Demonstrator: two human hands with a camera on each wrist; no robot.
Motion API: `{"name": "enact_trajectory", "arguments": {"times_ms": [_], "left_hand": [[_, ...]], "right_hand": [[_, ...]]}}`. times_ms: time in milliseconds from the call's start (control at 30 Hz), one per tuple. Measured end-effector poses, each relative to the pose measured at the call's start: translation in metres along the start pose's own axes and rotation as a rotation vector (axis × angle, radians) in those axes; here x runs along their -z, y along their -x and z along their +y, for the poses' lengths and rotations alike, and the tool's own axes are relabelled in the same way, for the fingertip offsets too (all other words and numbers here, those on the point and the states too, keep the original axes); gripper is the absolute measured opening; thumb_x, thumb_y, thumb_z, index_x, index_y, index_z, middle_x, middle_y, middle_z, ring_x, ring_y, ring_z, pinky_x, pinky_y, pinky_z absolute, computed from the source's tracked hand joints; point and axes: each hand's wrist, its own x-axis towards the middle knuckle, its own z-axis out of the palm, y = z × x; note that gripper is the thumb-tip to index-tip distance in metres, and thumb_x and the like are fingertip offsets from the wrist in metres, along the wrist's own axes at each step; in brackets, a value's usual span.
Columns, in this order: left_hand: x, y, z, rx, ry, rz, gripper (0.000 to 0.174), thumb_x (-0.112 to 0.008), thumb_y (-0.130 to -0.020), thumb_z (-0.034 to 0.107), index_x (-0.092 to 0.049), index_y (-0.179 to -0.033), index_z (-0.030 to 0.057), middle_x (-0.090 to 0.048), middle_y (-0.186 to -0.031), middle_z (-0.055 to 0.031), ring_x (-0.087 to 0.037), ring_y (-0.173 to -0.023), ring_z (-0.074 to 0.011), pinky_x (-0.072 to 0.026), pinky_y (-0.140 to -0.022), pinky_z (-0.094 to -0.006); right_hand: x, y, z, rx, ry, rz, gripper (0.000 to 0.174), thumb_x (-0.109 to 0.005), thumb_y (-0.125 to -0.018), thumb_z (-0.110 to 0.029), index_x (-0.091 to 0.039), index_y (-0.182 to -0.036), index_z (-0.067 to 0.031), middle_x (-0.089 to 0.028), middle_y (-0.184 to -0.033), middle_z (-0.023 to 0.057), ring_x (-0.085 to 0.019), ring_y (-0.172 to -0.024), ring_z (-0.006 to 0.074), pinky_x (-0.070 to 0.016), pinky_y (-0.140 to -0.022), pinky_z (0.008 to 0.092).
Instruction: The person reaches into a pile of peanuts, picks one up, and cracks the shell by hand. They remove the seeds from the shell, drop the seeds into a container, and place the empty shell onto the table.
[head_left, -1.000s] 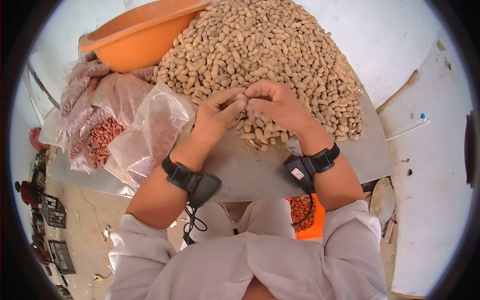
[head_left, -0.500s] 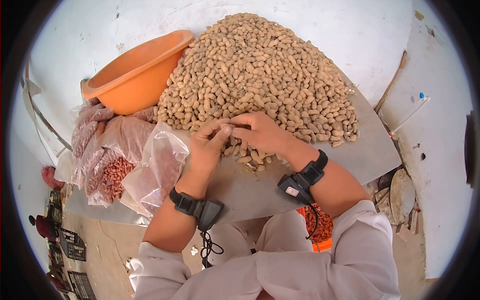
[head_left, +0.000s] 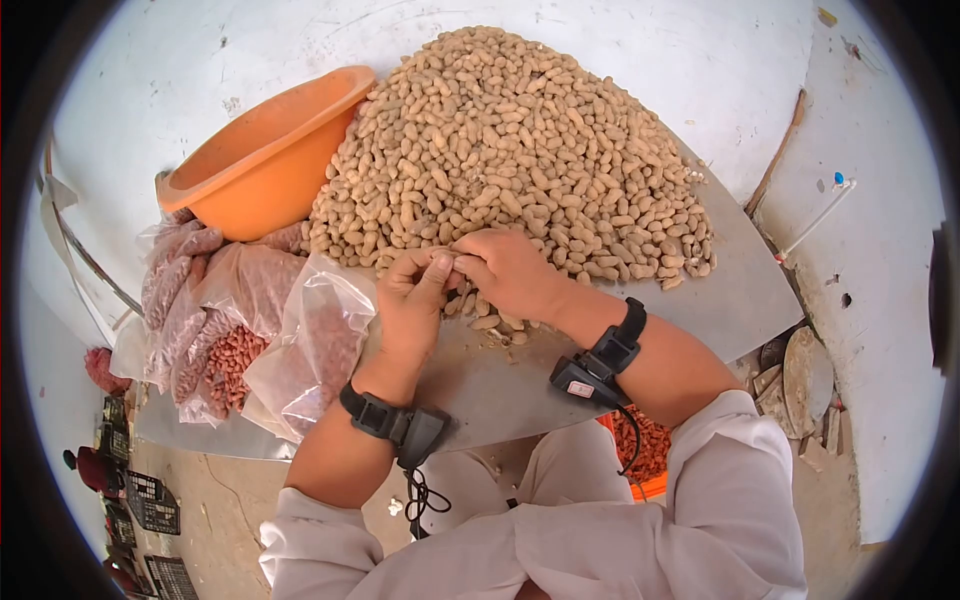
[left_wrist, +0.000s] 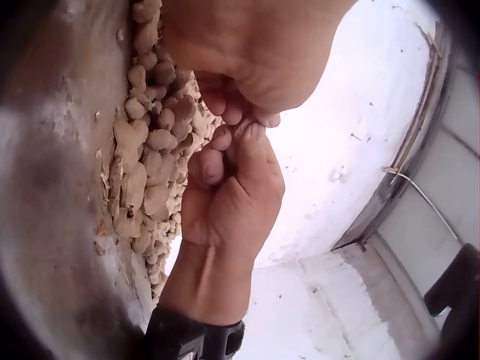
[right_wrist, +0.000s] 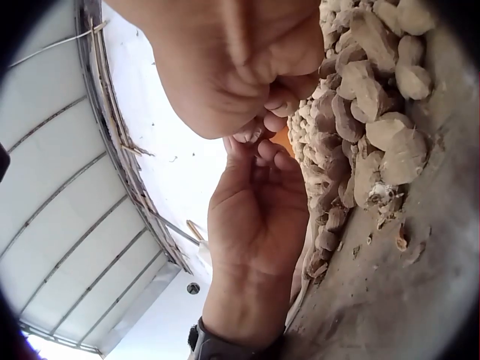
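Over the near edge of a heap of unshelled peanuts (head_left: 500, 150), my two hands meet at the fingertips. The left hand (head_left: 408, 300) has its thumb up, bent against its curled fingers. From the other side the right hand (head_left: 512, 272) comes in, back upward, its thumb and index finger against the left thumb tip. They pinch something small between them, probably a peanut, mostly hidden by the fingers. In the left wrist view the right hand (left_wrist: 232, 202) shows its curled fingers; the right wrist view shows the left hand (right_wrist: 255, 217) likewise curled.
An orange basin (head_left: 270, 160) leans at the heap's left. Plastic bags (head_left: 250, 290) of red shelled peanuts lie in front of it. Shell crumbs (right_wrist: 401, 236) litter the grey tabletop (head_left: 490, 390). Below the table edge, an orange container (head_left: 650, 487) holds reddish peanuts.
The head view has tilted, so the heap sits lower in it. My joined hands have shifted left along the heap's front, and the right hand has turned more back-upward.
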Motion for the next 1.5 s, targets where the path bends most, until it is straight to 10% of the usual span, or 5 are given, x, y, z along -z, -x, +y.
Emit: {"name": "enact_trajectory", "arguments": {"times_ms": [500,900,1000,1200,1500], "left_hand": [[-0.012,-0.001,0.003,-0.034,-0.088,0.056,0.011,-0.057,-0.089,0.008,-0.06,-0.094,-0.0011,-0.058,-0.072,-0.0015,-0.052,-0.063,-0.0063,-0.0424,-0.058,-0.0183],[-0.002,-0.003,0.009,-0.063,-0.161,0.083,0.012,-0.058,-0.089,0.009,-0.06,-0.097,0.0006,-0.061,-0.08,-0.0023,-0.054,-0.071,-0.0074,-0.0451,-0.064,-0.0195],[-0.001,-0.002,0.011,-0.057,-0.147,0.038,0.013,-0.06,-0.088,0.008,-0.061,-0.098,0.0003,-0.062,-0.083,-0.0022,-0.055,-0.073,-0.0072,-0.0456,-0.066,-0.0197],[-0.006,-0.003,0.005,-0.03,-0.104,-0.035,0.016,-0.066,-0.082,0.005,-0.064,-0.097,0.0001,-0.061,-0.08,0.0004,-0.054,-0.069,-0.0051,-0.0433,-0.061,-0.0175],[-0.001,-0.002,-0.002,-0.009,-0.171,-0.003,0.008,-0.065,-0.084,0.007,-0.063,-0.088,0.0004,-0.058,-0.071,0.0027,-0.048,-0.063,-0.0032,-0.0387,-0.056,-0.0167]], "right_hand": [[-0.003,0.001,-0.009,-0.382,-0.398,0.106,0.027,-0.053,-0.084,-0.02,-0.061,-0.071,0.0027,-0.059,-0.06,0.0084,-0.051,-0.054,0.0115,-0.0411,-0.052,0.0278],[0.009,0.001,-0.004,-0.215,-0.16,0.084,0.022,-0.064,-0.075,-0.016,-0.065,-0.089,0.0015,-0.063,-0.081,0.0134,-0.059,-0.068,0.0233,-0.0464,-0.063,0.0321],[0.018,-0.001,-0.004,-0.21,-0.058,-0.055,0.023,-0.065,-0.077,-0.014,-0.065,-0.096,-0.0005,-0.06,-0.078,0.0062,-0.056,-0.069,0.0119,-0.0446,-0.061,0.0272],[0.015,-0.002,-0.003,-0.238,-0.095,-0.031,0.021,-0.064,-0.072,-0.015,-0.066,-0.086,-0.0002,-0.061,-0.073,0.0139,-0.06,-0.067,0.0269,-0.0465,-0.063,0.0348],[0.011,0.0,-0.003,-0.207,-0.021,-0.012,0.02,-0.066,-0.072,-0.017,-0.066,-0.081,0.0009,-0.063,-0.07,0.0164,-0.061,-0.066,0.0285,-0.047,-0.062,0.0344]]}}
